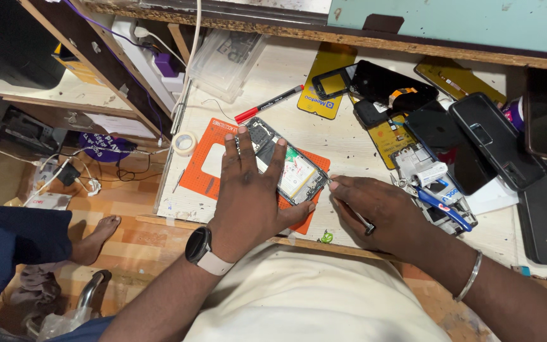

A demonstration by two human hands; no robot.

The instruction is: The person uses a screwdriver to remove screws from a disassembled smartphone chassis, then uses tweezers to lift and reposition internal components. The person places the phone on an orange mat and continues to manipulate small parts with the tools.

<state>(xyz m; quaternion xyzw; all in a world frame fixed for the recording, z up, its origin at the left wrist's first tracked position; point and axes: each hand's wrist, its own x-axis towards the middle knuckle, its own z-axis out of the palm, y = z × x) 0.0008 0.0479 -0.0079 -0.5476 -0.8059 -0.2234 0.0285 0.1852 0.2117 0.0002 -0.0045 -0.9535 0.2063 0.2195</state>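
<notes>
1. Pinching what looks like a thin metal tool, the right hand is closing on it just right of the phone.
2. Lying flat with fingers spread, the left hand is pressing the opened phone, its long axis slanting up-left, onto the orange mat on the desk.

The left hand lies flat, palm down, with the fingers spread and pointing away from the body, and the thumb out to the right. The right hand is curled in a pinch, its fingertips directed left, close to the left thumb. Both forearms come from below.
</notes>
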